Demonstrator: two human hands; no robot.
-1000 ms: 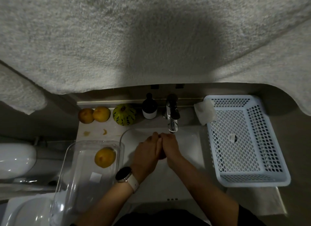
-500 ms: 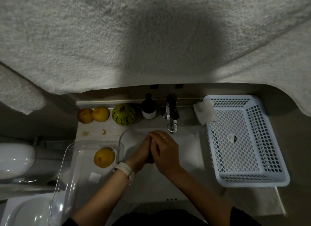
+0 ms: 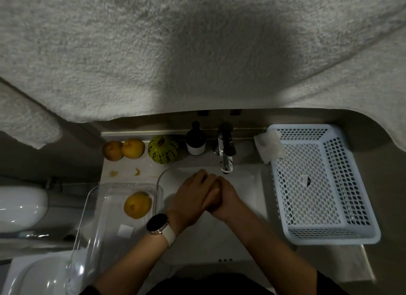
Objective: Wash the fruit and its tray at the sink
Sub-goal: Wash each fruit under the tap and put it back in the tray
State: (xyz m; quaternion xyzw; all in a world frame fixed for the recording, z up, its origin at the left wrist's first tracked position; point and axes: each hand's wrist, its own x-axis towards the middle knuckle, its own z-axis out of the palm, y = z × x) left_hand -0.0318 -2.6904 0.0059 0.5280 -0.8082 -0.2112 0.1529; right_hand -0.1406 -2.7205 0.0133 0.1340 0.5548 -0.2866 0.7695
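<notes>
Both hands are clasped over the sink (image 3: 248, 206), just below the tap (image 3: 226, 154): left hand (image 3: 193, 198) and right hand (image 3: 224, 200) have fingers curled around one yellow-brown fruit (image 3: 216, 186), barely showing between them. I judge this the fruit-rubbing step. Next, another fruit (image 3: 137, 205) waits in the clear tray (image 3: 98, 209), left of the fingers.

A thick towel (image 3: 197, 48) of rough, matt terry cloth hangs across the top. The tap (image 3: 225, 156) at the back edge of the sink (image 3: 246, 184) is glossy metal; the sink itself looks smooth and white. At the counter's left edge the tray (image 3: 92, 217) is clear, glossy plastic with bright glints on its rim. At the right edge the basket (image 3: 325, 184) is matt white perforated plastic. The watch (image 3: 157, 224) has a glossy dark face and a smooth pale strap.
</notes>
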